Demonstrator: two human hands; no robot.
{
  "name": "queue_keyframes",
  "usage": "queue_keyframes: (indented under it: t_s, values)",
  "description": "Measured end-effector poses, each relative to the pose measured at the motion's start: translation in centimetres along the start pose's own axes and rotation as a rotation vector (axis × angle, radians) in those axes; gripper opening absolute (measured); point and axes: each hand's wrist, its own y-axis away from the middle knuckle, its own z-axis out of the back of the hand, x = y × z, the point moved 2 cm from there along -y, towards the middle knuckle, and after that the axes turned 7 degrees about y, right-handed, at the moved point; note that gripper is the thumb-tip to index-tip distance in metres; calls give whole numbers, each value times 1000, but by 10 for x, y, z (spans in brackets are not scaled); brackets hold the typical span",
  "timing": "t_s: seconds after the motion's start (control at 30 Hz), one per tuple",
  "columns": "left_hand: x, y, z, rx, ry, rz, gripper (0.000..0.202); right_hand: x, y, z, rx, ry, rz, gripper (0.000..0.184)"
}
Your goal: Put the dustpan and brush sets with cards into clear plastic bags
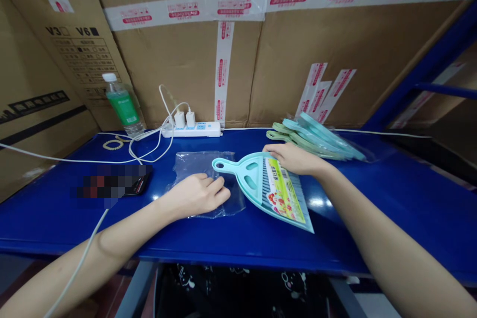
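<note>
Cardboard (179,69) backs the blue table (208,248). From my remote view, the right hand (294,157) grasps the dustpan (258,175) by its far edge, between both hands. My left hand (199,193) curls over the clear bag (199,161); whether it pinches anything, I can't tell.

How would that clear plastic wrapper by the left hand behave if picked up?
The clear plastic wrapper is probably floppy, judging by its crumpled edges. It is likely light too: the blue table shows through its thin-looking film.
</note>
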Motion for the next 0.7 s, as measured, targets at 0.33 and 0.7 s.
queue_keyframes:
  t_s: [0.33, 0.7]
  values:
    - [5, 0, 5, 31, -70, 88, 23, -6, 2, 0, 42, 34, 4, 22]
    - [9, 0, 9, -87, -67, 202, 21, -12, 8, 9, 71, 62, 82, 21]
